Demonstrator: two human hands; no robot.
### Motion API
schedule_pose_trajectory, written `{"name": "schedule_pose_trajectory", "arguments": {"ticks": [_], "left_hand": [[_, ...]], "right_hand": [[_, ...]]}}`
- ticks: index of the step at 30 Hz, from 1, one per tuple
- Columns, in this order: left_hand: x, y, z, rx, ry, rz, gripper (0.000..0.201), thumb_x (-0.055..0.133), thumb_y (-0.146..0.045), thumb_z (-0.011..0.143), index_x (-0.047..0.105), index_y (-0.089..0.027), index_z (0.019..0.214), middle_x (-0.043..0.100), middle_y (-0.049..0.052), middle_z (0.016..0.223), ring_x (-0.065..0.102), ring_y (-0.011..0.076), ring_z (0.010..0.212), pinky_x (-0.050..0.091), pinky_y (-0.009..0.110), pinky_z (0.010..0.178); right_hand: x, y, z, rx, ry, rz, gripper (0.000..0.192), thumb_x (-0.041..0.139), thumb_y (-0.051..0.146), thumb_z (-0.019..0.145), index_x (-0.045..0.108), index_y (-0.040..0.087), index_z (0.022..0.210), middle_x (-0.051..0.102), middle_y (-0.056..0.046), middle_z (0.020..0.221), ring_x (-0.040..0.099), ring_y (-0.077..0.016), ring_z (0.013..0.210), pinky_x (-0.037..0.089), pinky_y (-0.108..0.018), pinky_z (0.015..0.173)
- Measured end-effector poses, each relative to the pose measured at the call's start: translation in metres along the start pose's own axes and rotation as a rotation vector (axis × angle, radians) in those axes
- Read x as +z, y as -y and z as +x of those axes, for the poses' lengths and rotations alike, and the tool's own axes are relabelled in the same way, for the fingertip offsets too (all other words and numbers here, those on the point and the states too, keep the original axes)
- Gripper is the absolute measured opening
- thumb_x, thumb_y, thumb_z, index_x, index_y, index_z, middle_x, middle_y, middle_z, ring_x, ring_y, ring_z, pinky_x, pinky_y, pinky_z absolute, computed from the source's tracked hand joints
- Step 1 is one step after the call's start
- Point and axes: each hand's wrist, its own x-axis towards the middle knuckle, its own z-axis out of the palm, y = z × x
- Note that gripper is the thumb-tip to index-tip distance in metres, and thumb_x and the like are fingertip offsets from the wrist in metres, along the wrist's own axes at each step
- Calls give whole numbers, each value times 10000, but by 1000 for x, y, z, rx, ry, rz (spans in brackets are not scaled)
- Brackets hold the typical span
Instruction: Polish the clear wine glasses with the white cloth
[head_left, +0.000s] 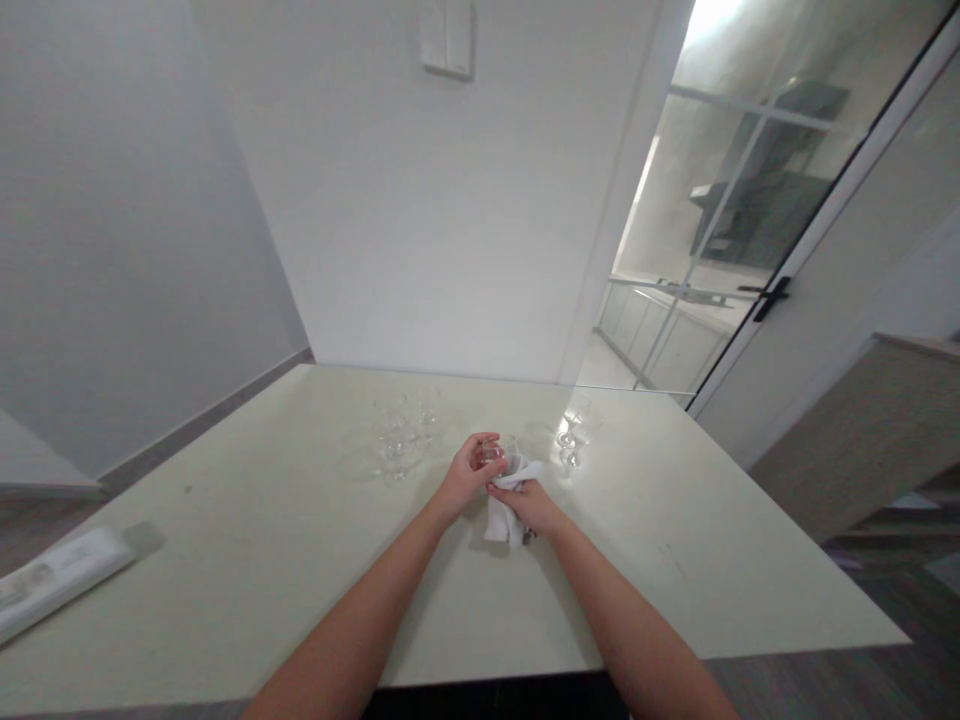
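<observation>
Above the middle of the table, my left hand (466, 478) is closed around a clear drinking glass (509, 449), its fingers curled over the near side. My right hand (531, 502) grips a white cloth (501, 524) that presses against the glass and hangs down below it. Part of the glass is hidden behind the fingers and the cloth. To the left stand several clear glasses (397, 440), hard to tell apart against the pale tabletop. On the right, more clear glasses (568, 440) catch the light.
The pale table (247, 560) runs up to a white wall. A white packet-like object (64, 575) lies at its left edge. Beyond the right side are a glass-paned door (720, 230) with a black handle and a wooden shelf unit (870, 430).
</observation>
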Motion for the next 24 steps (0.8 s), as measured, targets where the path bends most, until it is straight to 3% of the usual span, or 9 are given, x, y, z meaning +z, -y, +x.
{"name": "schedule_pose_trajectory", "arguments": {"ticks": [4,9,14,19,24], "left_hand": [[-1,2,-1,-16,115,-132,583,785,-448,692,600,-178,1175,706,107,1049,651,242,995,478,349,871],[2,0,-2,35,-21,-9,568,858,-344,628,610,-192,1116,681,73,1030,635,212,987,479,305,839],[-1,-1,-2,-19,142,-154,605,790,-473,692,592,-176,1180,699,123,1070,647,266,1037,473,377,902],[3,-3,-4,35,4,89,584,875,-356,616,630,-184,1118,676,70,1016,641,208,971,492,295,815],[-1,-11,-5,-42,132,37,526,826,-369,685,647,-166,1136,716,88,1021,676,212,928,503,333,853]], "right_hand": [[-2,-4,0,96,-3,11,452,812,459,699,693,249,1081,720,-51,1139,657,-250,1082,480,-419,1021],[-2,-4,-1,61,53,54,517,795,478,719,657,254,1164,699,-42,1218,631,-239,1163,436,-422,1086],[-2,-3,-2,137,10,33,525,831,492,662,681,238,1096,730,-53,1131,659,-259,1089,486,-421,1026],[-1,0,-2,125,37,115,501,832,458,670,683,248,1100,725,-45,1156,638,-261,1143,468,-430,1050],[1,8,-5,114,15,140,427,850,415,650,693,255,1013,725,-35,1129,653,-234,1086,486,-383,1013]]}}
